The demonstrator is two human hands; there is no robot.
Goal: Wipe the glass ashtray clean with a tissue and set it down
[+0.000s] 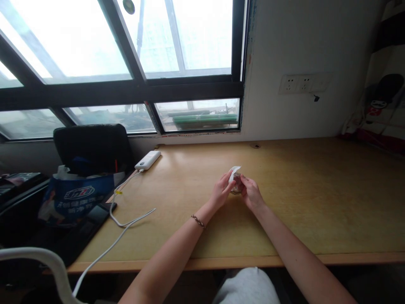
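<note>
Window wall, head view: behind the surface stands one dark-framed window (190, 86) with several panes; to its right, one white socket panel (297, 83) is on the wall, and two sets of socket holes can be seen on it.
Surface: one wide wooden surface (316, 194), light brown, with one small round fitting (255, 146) near its back edge.
Small object: one brownish, roundish object (236, 184) is between the two hands, above the near-middle part of the surface; I cannot tell if its bottom touches the wood.
White tissue: one thin white piece (234, 172), which looks like tissue, lies against the upper left side of the object.
Left hand: one left hand (221, 189), fingers bent, gripping the tissue at the object; one braided bracelet (198, 221) is on the wrist.
Right hand: one right hand (251, 193), closed on the right side of the object with thumb and fingers.
Left edge: one white power bank (148, 160) lies there, with one white cable (136, 219) plugged in.
Beyond this edge: one black chair (91, 143) and, before it, one blue bag (79, 194) with white letters.
</note>
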